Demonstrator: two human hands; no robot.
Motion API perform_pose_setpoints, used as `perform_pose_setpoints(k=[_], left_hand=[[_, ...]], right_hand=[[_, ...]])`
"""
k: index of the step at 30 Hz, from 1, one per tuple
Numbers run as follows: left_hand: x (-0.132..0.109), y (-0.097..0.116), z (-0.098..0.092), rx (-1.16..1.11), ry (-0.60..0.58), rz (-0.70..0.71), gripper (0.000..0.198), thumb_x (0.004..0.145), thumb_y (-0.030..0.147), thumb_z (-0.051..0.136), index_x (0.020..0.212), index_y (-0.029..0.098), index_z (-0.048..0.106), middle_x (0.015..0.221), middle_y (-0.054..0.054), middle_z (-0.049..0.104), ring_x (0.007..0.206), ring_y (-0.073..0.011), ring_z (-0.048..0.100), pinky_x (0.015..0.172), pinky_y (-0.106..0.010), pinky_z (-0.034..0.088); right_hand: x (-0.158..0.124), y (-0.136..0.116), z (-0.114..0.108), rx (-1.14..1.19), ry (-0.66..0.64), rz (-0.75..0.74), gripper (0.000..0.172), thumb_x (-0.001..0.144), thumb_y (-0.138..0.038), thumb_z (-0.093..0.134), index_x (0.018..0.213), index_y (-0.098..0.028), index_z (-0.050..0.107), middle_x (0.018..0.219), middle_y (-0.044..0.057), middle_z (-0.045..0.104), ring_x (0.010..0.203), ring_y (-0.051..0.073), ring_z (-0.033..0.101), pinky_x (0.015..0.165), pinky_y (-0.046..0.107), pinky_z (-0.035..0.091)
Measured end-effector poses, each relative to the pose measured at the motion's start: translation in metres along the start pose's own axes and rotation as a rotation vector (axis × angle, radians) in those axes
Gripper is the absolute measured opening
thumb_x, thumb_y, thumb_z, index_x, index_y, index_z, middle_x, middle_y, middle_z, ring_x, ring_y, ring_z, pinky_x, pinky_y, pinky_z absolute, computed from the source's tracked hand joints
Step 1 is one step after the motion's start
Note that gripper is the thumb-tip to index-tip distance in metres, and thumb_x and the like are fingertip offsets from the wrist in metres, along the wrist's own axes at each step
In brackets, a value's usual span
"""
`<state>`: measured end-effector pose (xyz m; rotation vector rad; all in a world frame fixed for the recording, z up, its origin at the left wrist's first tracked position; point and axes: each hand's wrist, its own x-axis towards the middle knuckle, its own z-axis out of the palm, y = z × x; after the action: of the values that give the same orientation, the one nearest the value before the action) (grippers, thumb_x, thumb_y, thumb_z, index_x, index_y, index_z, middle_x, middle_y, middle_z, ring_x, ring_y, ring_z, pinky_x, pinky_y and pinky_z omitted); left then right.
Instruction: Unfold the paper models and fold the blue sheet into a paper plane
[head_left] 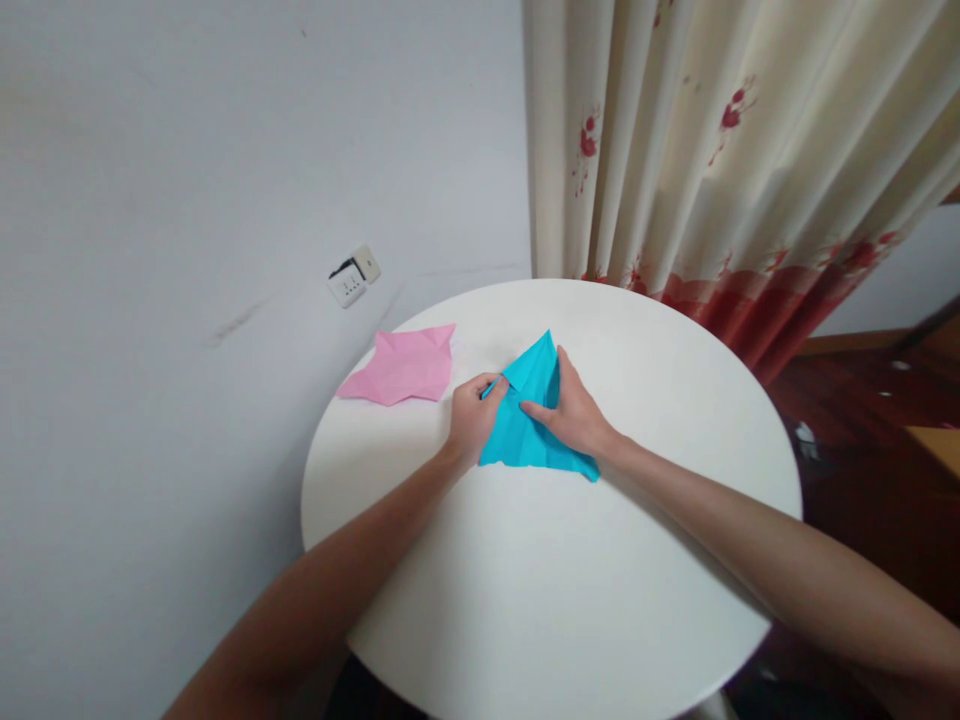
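Both hands press creased turquoise paper (folded, roughly triangular).

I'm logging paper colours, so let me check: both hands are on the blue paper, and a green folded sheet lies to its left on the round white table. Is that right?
Not quite. The folded sheet to the left is pink, not green, as the head view shows. The rest holds: the left hand and the right hand are both on the blue paper on the round white table.
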<state>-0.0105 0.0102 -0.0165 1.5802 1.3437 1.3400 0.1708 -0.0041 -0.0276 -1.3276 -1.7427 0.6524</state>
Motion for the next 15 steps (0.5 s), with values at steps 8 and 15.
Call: perform_pose_setpoints(k=[8,15], left_hand=[[0.006,-0.004,-0.002,-0.240,-0.026,-0.148,0.036,0.073,0.043,0.074,0.099,0.020,0.063,0.081,-0.002,0.071,0.067,-0.0170,0.062,0.058,-0.025,0.047],[0.005,-0.006,-0.002,-0.326,-0.125,-0.143,0.036,0.069,0.037,0.081,0.094,0.020,0.062,0.098,-0.005,0.073,0.083,-0.0190,0.067,0.072,-0.029,0.053]], right_hand=[[-0.008,-0.006,0.002,-0.274,-0.006,-0.142,0.089,0.093,-0.030,0.048,0.160,-0.010,-0.007,0.154,0.028,0.029,0.140,0.041,0.037,0.108,0.061,0.040],[-0.007,-0.007,0.006,-0.084,0.063,-0.030,0.068,0.097,-0.030,0.038,0.160,-0.018,0.015,0.140,0.021,0.045,0.126,0.034,0.054,0.107,0.054,0.045]])
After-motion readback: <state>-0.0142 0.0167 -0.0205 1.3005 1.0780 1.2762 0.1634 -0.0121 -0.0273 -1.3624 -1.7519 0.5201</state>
